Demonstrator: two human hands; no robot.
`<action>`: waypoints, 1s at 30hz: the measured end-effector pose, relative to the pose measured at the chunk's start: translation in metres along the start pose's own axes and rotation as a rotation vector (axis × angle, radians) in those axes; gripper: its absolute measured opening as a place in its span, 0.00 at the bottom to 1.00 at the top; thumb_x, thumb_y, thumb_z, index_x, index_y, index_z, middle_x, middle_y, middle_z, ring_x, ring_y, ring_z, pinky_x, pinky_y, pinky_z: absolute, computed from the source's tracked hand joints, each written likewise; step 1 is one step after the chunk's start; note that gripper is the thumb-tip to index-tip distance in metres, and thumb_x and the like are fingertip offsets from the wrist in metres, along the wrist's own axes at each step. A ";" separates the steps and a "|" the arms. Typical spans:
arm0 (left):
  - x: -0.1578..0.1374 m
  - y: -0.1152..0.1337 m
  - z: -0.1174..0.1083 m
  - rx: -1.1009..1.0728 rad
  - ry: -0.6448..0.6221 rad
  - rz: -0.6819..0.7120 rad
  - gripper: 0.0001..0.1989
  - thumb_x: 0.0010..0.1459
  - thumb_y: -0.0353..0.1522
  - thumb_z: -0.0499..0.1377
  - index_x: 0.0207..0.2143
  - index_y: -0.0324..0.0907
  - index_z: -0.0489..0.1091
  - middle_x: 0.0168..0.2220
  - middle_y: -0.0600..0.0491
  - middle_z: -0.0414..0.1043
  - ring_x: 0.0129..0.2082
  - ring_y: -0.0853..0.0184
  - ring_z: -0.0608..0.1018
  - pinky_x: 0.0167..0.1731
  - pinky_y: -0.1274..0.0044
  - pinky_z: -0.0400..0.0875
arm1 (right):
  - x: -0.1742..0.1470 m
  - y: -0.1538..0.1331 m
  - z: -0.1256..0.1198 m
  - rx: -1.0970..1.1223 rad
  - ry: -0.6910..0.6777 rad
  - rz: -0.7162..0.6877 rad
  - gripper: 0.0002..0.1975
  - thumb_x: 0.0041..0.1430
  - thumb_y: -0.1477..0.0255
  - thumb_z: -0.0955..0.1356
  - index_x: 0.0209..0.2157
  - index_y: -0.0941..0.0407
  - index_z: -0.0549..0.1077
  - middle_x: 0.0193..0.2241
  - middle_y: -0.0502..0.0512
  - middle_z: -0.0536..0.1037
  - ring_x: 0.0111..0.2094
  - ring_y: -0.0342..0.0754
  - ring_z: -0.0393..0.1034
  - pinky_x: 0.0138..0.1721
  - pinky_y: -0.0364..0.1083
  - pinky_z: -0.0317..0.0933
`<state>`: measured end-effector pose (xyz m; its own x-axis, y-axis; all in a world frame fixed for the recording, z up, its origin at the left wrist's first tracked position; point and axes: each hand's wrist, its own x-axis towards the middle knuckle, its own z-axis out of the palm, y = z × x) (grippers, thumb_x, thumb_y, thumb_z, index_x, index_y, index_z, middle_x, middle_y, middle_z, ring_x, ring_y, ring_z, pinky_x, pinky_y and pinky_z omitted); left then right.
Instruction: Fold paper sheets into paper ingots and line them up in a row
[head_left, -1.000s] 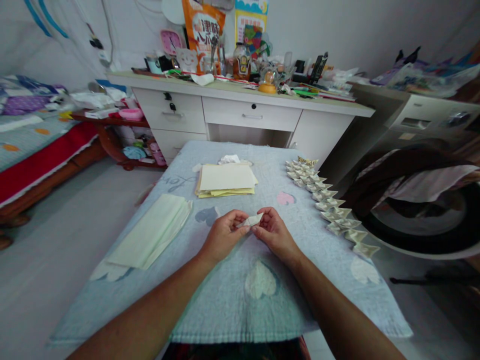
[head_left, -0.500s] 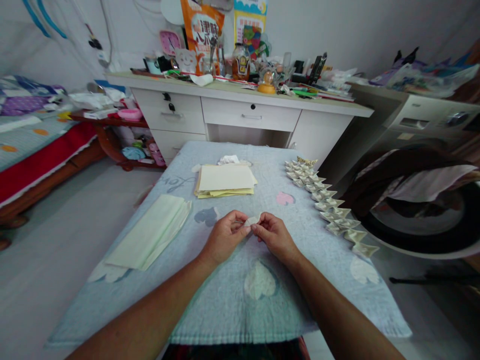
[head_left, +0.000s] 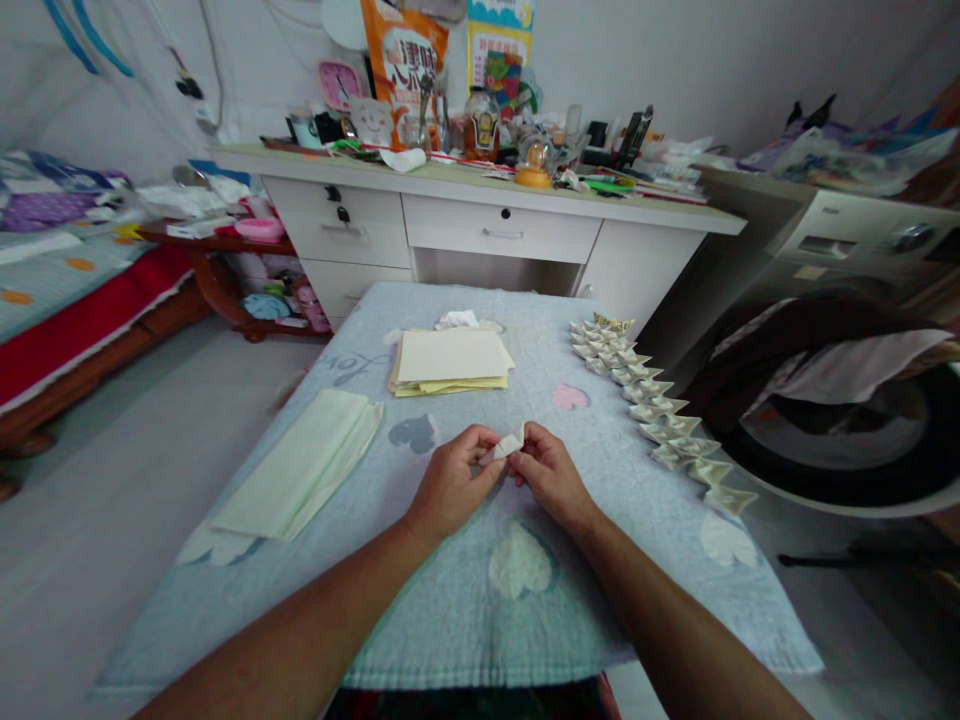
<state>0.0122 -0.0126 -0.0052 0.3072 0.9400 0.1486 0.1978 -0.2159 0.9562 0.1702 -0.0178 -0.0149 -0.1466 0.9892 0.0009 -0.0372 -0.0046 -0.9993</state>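
Observation:
Between my two hands, above the middle of the cloth-covered table, is a small folded piece of white paper. My left hand pinches its left end between thumb and fingers. On the right end, my right hand is closed with its thumb and fingertips. Part of the paper hides behind the fingers. Along the table's right side stands a row of several folded paper boats, nested close together. A stack of cream and yellow paper sheets lies beyond my hands. Pale green folded paper rests to the left.
The blue tablecloth with heart patterns covers the table. Behind it is a white desk loaded with jars and clutter. A washing machine with its door open stands at right, a bed at left. Crumpled white tissue lies behind the stack.
The folded paper has turned and tilted up between my fingers, so more of its face shows. My hands have shifted only slightly. Everything else on the table stays put.

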 end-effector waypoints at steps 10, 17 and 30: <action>-0.003 0.004 -0.003 0.109 0.040 0.080 0.08 0.54 0.31 0.60 0.38 0.43 0.71 0.35 0.54 0.76 0.35 0.67 0.78 0.39 0.77 0.71 | 0.000 0.000 0.001 -0.029 0.050 -0.011 0.09 0.56 0.65 0.67 0.31 0.55 0.65 0.20 0.44 0.67 0.19 0.38 0.61 0.20 0.38 0.57; 0.001 -0.004 -0.004 -0.109 0.010 -0.041 0.08 0.56 0.32 0.59 0.39 0.40 0.71 0.34 0.51 0.78 0.34 0.66 0.79 0.36 0.77 0.71 | 0.002 -0.002 -0.002 0.093 0.067 -0.014 0.12 0.50 0.70 0.70 0.30 0.54 0.61 0.18 0.42 0.69 0.17 0.38 0.62 0.17 0.36 0.55; 0.006 -0.013 -0.001 -0.346 0.010 -0.161 0.11 0.50 0.33 0.64 0.35 0.37 0.72 0.29 0.52 0.77 0.29 0.68 0.78 0.32 0.78 0.70 | -0.002 0.000 -0.005 0.081 0.069 -0.041 0.07 0.50 0.70 0.70 0.29 0.57 0.68 0.18 0.44 0.71 0.16 0.36 0.61 0.17 0.36 0.55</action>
<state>0.0103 -0.0035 -0.0166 0.2886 0.9574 -0.0098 -0.0836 0.0354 0.9959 0.1752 -0.0189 -0.0152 -0.0748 0.9965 0.0367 -0.1216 0.0274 -0.9922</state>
